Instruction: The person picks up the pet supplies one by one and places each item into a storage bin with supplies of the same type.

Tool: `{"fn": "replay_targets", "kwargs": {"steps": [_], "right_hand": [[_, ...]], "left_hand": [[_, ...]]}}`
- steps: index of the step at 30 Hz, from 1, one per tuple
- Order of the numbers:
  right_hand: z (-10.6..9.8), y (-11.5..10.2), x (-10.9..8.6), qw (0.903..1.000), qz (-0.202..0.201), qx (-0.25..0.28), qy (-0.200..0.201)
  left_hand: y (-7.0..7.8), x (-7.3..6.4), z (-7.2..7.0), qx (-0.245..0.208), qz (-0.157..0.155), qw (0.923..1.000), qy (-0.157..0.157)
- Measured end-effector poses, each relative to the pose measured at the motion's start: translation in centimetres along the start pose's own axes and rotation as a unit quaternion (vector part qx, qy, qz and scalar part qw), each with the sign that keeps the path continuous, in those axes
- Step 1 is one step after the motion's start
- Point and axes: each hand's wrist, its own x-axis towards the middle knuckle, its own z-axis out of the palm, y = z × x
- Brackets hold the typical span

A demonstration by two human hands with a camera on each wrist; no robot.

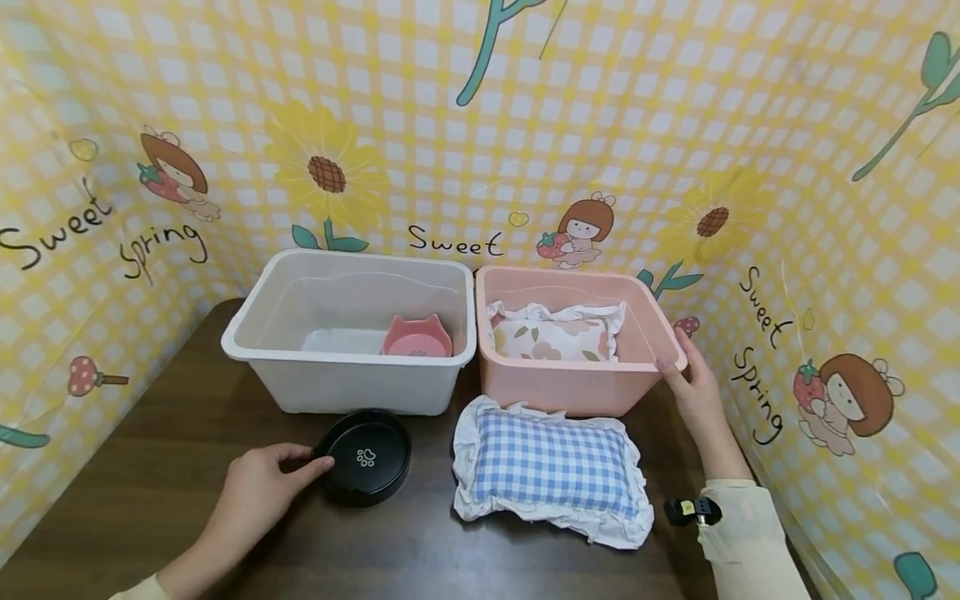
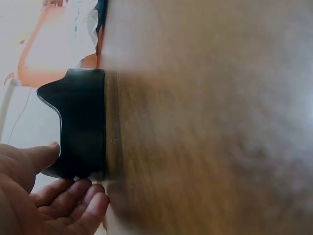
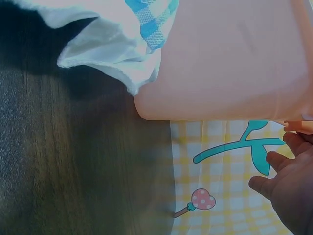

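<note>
At the left rim of a black pet bowl [image 1: 365, 458] with a white paw print, my left hand [image 1: 258, 487] pinches with the thumb over the edge and the fingers at the outer side. Seen from the left wrist, the bowl [image 2: 80, 122] stands on the wooden table. My right hand [image 1: 693, 387] grips the front right corner of a pink bin [image 1: 570, 387], thumb on the rim. Inside that bin lies a floral pillow [image 1: 555, 337] with white ruffles. A blue checked pillow [image 1: 551, 462] lies flat in front of it.
Left of the pink bin stands a white bin [image 1: 352, 383] holding a pink cat-eared bowl [image 1: 417, 336]. Yellow checked cloth [image 1: 450, 167] rises behind and at both sides. Under everything is a dark wooden table [image 1: 420, 550].
</note>
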Motion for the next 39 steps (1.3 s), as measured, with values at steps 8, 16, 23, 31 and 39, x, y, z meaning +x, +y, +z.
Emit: {"fn": "replay_targets", "kwargs": {"steps": [8,16,23,31,39], "right_hand": [[0.2,0.0,0.1,0.9992,0.015,0.036,-0.002],[0.5,0.1,0.0,0.9979,-0.001,0.065,-0.005],[0.3,0.2,0.2,0.9961,0.008,0.088,-0.007],[0.4,0.0,0.1,0.9939,0.012,0.11,-0.004],[0.3,0.3,0.2,0.9926,0.013,0.121,-0.003]], "left_hand": [[0.2,0.7,0.2,-0.014,-0.014,0.9996,0.02],[-0.2,1.9,0.2,-0.006,-0.018,0.9986,0.05],[0.2,2.5,-0.1,-0.007,-0.025,0.9991,0.034],[1.1,2.4,-0.7,0.001,0.0,0.9995,0.033],[2.4,2.1,-1.7,0.011,0.028,0.9991,0.029]]}}
